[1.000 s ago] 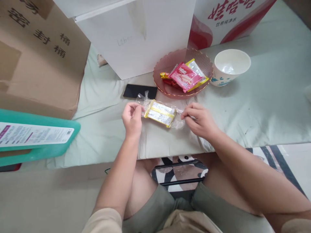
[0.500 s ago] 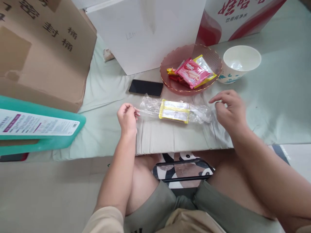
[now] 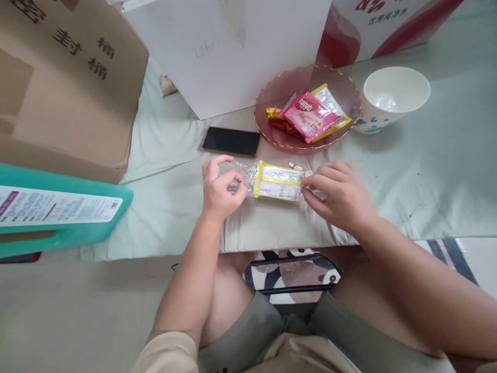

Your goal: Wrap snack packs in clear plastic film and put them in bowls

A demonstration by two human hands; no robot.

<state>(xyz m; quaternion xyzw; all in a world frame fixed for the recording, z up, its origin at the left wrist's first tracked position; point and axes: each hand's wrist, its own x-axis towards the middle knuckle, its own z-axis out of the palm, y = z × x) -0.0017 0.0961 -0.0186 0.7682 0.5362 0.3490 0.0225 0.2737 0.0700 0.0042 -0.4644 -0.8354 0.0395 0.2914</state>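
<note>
A rectangular packet with silver faces and yellow edges [image 3: 280,181] is lying between the person's 2 hands on a pale green cloth [image 3: 438,171], wrapped in crinkled clear plastic film [image 3: 247,170] that is spreading out past its ends. The right hand [image 3: 337,194] is pinching the film with thumb and forefinger right at the packet's right end. The left hand [image 3: 224,187] is curving its thumb and forefinger into a loop over the film at the other end; whether any film is caught between those 2 tips, I cannot tell. Behind the left hand, a black rectangular phone [image 3: 231,141] is lying flat, and to its right a pink translucent bowl with a scalloped gold rim [image 3: 267,127] is holding wrapped snacks [image 3: 310,115], a white paper cup with teal print [image 3: 388,116] standing just beside it.
</note>
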